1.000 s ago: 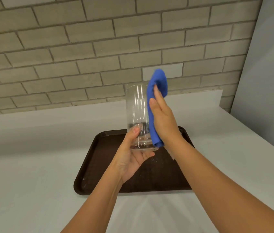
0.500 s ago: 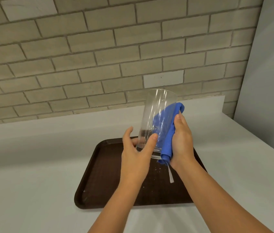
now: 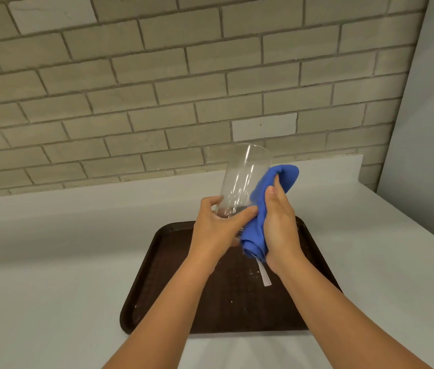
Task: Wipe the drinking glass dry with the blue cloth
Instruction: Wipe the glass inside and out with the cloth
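— Slipping is the main risk to be reckoned with. The drinking glass (image 3: 242,182) is held in the air above the brown tray (image 3: 157,275), tilted with its open mouth up and leaning to the right, and it is gripped only near its base by the left hand (image 3: 217,230), whose fingers are closed around the lower wall.

— And what would such a slip be caused by?

— By a smooth, possibly still wet wall being pinched low down while it is pushed sideways from the other side. The blue cloth (image 3: 266,209) is bunched in the right hand (image 3: 279,230), which is closed on it and presses it against the right flank of the glass. If that pressure is not matched by the left grip, the glass could be twisted out and dropped onto the tray or the white counter (image 3: 50,288).

— Can anything else be spoiled?

— The white tag (image 3: 263,274) hanging from the cloth could be dragged through the droplets (image 3: 253,272) scattered on the tray, though little harm would be done.

— What is held by the containers?

— Nothing is seen inside the glass; whether a film of water is left at its bottom cannot be told. Only those few droplets are carried by the tray.
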{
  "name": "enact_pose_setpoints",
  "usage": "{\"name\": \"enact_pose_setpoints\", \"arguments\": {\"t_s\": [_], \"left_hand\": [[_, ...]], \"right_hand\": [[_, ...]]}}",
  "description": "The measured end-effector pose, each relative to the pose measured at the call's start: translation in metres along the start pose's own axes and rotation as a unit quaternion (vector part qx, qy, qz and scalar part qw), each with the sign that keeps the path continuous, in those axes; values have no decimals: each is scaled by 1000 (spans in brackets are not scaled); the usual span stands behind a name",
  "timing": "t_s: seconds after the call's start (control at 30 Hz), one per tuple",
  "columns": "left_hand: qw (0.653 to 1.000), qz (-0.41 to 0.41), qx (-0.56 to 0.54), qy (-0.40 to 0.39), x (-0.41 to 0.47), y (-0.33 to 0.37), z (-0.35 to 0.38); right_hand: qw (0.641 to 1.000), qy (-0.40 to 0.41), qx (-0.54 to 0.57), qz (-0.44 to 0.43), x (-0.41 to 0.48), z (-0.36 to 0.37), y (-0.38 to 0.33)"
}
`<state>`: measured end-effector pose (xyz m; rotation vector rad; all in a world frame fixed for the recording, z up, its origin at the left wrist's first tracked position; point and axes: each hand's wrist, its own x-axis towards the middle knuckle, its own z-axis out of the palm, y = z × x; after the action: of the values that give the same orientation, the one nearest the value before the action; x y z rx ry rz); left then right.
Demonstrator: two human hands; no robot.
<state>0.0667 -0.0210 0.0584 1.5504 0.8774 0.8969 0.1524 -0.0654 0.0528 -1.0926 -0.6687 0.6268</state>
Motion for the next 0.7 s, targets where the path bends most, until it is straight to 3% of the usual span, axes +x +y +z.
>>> {"name": "enact_pose_setpoints", "arguments": {"t_s": [0.07,0.17,0.27,0.37,0.53,0.7], "left_hand": [[988,-63,-138,-42,6,-3,-3],[947,-74,-294,-104,10,-8,-11],[911,-81,-379,-142,11,-11,-14],[898,-77,-402,-160,11,-10,-13],[900,-69,-405,-146,18,-13,-18],[908,-77,-389,-136,19,-25,-20]], "right_hand": [[998,-33,-41,-37,-9,2,5],[978,-110,-122,-130,-23,8,12],[940,-141,-208,-229,-13,16,10],[912,-132,-274,-275,16,24,-6],[966,-121,-182,-140,42,33,-21],[989,-94,-107,-32,39,29,-7]]}}
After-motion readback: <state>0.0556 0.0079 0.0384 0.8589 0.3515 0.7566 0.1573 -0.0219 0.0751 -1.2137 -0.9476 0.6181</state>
